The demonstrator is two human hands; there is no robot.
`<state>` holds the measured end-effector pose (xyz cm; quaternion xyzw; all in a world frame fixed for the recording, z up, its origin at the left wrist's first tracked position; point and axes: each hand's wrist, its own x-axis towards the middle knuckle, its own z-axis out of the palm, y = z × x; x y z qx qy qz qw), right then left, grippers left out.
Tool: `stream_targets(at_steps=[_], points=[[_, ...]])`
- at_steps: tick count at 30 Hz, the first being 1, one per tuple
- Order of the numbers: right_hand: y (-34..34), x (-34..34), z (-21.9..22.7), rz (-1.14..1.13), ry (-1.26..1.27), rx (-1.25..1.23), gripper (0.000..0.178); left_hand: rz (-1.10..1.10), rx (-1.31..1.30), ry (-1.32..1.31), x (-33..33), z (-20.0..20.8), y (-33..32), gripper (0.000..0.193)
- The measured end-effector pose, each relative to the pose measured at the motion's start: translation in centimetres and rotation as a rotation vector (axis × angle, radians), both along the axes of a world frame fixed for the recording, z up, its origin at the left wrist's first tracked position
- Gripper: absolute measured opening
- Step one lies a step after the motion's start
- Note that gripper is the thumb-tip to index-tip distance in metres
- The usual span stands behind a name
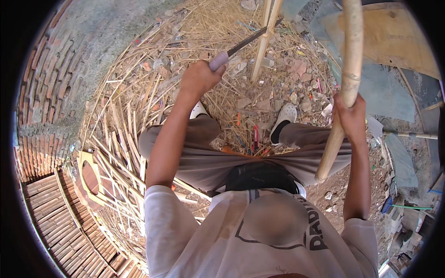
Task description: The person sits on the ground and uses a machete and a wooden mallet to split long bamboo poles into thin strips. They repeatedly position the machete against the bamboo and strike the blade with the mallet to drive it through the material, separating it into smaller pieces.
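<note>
My left hand (200,81) is wrapped round the pale purple handle of a long knife (245,44). Its dark blade points away and to the right, and its far part crosses an upright split bamboo piece (262,48), apparently lodged in the split. The upper end of that bamboo runs out of the picture. On the right, my right hand (351,116) grips a thick, slightly bent bamboo pole (352,51). The pole is raised, with its lower end above my right thigh and its upper end beyond the top edge.
Straw, shavings and rubble cover the ground (241,104) between my feet. Thin bamboo strips (127,143) are heaped on the left, before a brick wall (51,88). A bamboo slat panel (69,222) lies lower left. Flat grey sheets (384,88) lie on the right.
</note>
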<state>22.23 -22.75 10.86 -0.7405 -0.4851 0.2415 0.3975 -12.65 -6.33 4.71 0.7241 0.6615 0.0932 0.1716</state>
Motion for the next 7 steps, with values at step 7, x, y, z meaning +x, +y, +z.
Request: stream_targets(at_steps=[7], points=[[-1.2,0.2,-1.1,0.152,0.348,-0.638,0.028,-0.003,-0.034,0.068,-1.2,-1.0,-0.4,0.066]])
